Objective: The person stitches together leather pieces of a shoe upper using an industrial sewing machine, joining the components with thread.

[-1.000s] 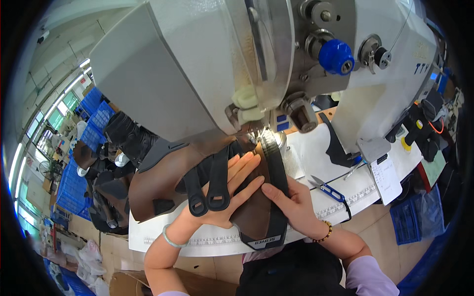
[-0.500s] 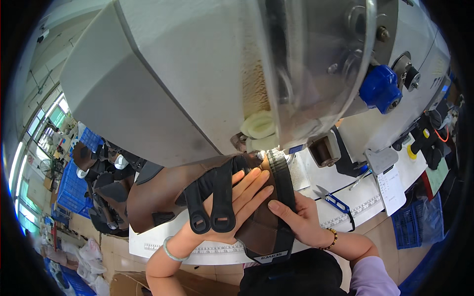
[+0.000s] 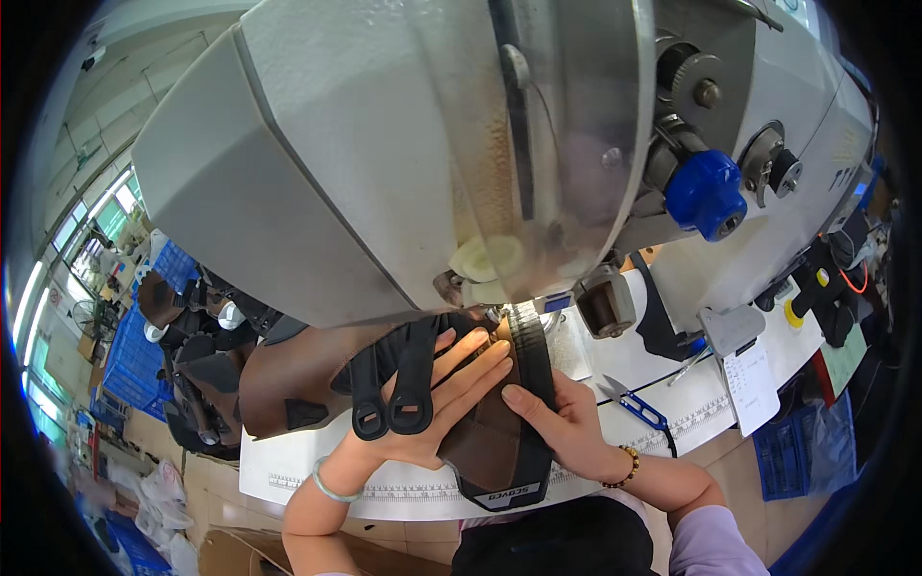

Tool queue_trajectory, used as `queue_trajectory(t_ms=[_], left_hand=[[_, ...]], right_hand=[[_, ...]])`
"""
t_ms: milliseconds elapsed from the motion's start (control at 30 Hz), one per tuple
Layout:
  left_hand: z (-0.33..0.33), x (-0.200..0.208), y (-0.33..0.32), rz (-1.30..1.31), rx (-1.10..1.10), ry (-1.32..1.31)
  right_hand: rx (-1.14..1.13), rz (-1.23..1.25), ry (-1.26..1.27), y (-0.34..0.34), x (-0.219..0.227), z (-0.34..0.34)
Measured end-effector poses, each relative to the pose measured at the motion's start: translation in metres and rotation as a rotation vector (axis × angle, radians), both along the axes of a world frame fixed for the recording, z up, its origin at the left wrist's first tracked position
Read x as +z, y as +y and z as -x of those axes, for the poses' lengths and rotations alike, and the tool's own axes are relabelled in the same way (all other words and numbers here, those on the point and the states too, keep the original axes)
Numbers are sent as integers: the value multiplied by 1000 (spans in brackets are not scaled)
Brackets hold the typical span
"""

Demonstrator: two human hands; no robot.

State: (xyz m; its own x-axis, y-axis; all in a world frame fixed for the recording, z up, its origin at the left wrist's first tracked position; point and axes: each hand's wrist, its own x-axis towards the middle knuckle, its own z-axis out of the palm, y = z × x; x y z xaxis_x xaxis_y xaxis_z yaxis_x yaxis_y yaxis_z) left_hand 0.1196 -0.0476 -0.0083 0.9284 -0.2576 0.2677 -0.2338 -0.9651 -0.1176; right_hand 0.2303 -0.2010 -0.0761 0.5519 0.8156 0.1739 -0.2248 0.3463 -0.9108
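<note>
A brown leather piece (image 3: pixel 492 444) with black edging and a white label lies on the white table, its far end under the head of a sewing machine (image 3: pixel 355 163). My left hand (image 3: pixel 449 398) rests flat on it, fingers stretched toward the needle area. Two black straps (image 3: pixel 411 384) with slotted round ends lie over the back of that hand. At the right edge, my right hand (image 3: pixel 569 427) grips the black-trimmed border, thumb on top; its other fingers are partly hidden. The needle itself is hidden behind the machine head.
Blue-handled thread snips (image 3: pixel 639 408) lie right of my right hand, near a paper sheet (image 3: pixel 751 389). A ruler strip (image 3: pixel 403 492) runs along the table's front edge. More brown and black pieces (image 3: pixel 206 370) are heaped at left. Blue crates (image 3: pixel 139 360) stand behind them.
The view has shifted, so the machine's front parts and the table sit farther left in the picture. Both hands keep their places on the leather piece; little else differs.
</note>
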Motion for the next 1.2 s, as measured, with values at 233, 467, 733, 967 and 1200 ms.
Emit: queue_trajectory(t_ms=[233,467,733,967,1200], left_hand=[[-1,10,-1,83,10,61],[-2,-14,4,143,-71,-67],[1,-14,-5,148,6,-34],[0,2,-13,63,43,46],[4,3,-13,87,28,55]], right_hand=[[40,-23,57,3,8,-4],[32,-46,64,6,9,-11],[178,167,69,-17,18,-7],[142,62,88,-14,13,-5],[100,51,28,-13,10,-1]])
